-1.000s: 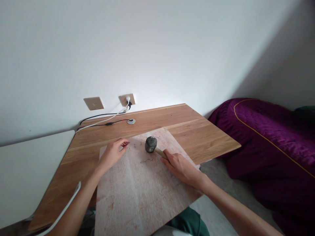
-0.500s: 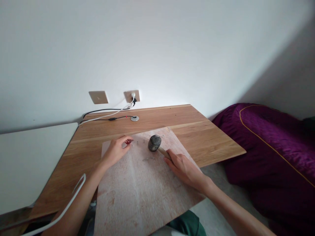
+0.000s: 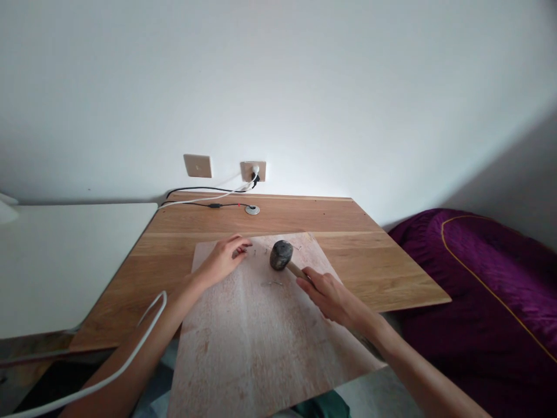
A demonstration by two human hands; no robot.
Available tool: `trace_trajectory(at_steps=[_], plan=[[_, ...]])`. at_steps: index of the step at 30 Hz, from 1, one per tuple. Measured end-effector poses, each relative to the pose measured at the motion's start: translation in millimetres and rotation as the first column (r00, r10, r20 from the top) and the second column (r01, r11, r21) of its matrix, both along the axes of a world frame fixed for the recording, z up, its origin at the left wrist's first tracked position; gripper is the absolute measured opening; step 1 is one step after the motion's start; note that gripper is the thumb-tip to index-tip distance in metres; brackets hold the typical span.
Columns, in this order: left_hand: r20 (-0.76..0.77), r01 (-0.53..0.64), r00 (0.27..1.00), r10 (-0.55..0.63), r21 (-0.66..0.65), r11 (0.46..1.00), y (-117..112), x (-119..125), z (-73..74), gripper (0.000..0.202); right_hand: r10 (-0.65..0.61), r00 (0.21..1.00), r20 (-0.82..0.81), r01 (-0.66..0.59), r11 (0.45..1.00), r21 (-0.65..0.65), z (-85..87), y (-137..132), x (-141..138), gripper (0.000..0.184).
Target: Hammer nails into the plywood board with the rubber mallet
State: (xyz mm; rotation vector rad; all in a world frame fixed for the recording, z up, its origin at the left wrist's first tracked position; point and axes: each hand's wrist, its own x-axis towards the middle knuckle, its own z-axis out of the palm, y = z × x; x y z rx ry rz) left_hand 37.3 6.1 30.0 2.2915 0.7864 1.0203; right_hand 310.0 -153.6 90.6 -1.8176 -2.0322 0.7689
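Observation:
My right hand (image 3: 328, 296) is wrapped round the wooden handle of a mallet (image 3: 281, 255) with a dark, rounded head. The head is over the upper part of a pale wooden board (image 3: 226, 337). To its left, my left hand (image 3: 226, 255) has its fingers curled in a pinch at a small nail (image 3: 246, 250), partly hidden by the fingertips. Other thin nails (image 3: 255, 253) stand in the board between that hand and the mallet. Several loose nails (image 3: 273, 283) lie below the mallet head, and more (image 3: 297, 248) are to its right.
The board rests on a wooden desk (image 3: 383, 273) against a white wall. Cables run from a wall socket (image 3: 261, 172) past a round desk grommet (image 3: 252, 210). A white surface (image 3: 78, 255) adjoins on the left; a white curved cable (image 3: 143, 342) crosses my left forearm. A purple beanbag-like cover (image 3: 426, 342) stands right.
The view has shifted, so the desk, board and hands appear farther right. The mallet stays low over the board in my right hand, and my left hand keeps its pinch by the nails.

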Motion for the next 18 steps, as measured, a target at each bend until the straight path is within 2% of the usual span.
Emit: trace_trajectory(at_steps=[5, 9, 11, 15, 18], plan=[[0.027, 0.000, 1.000, 0.000, -0.028, 1.000, -0.3, 0.4, -4.6, 0.040, -0.021, 0.990, -0.141, 0.027, 0.999, 0.045, 23.4, 16.0, -25.3, 0.027], [0.028, -0.006, 1.000, 0.007, -0.006, 1.000, -1.3, -1.2, -5.3, 0.055, -0.019, 0.984, -0.177, 0.055, 0.978, 0.201, 37.2, 26.2, -47.7, 0.027], [0.011, -0.032, 0.999, 0.031, 0.020, 0.999, -1.6, -1.8, -4.9, 0.059, 0.001, 0.991, -0.130, 0.028, 0.976, 0.218, 33.7, 30.9, -54.1, 0.028], [0.007, -0.083, 0.997, 0.083, 0.016, 0.996, -1.9, -1.4, -2.9, 0.061, 0.056, 0.998, -0.026, -0.051, 0.988, 0.146, 16.6, 35.8, -57.0, 0.027], [-0.026, -0.084, 0.996, 0.083, -0.042, 0.996, -2.9, -0.4, -0.5, 0.057, 0.023, 0.997, -0.074, -0.011, 0.987, 0.158, 13.3, 33.7, -53.9, 0.026]])
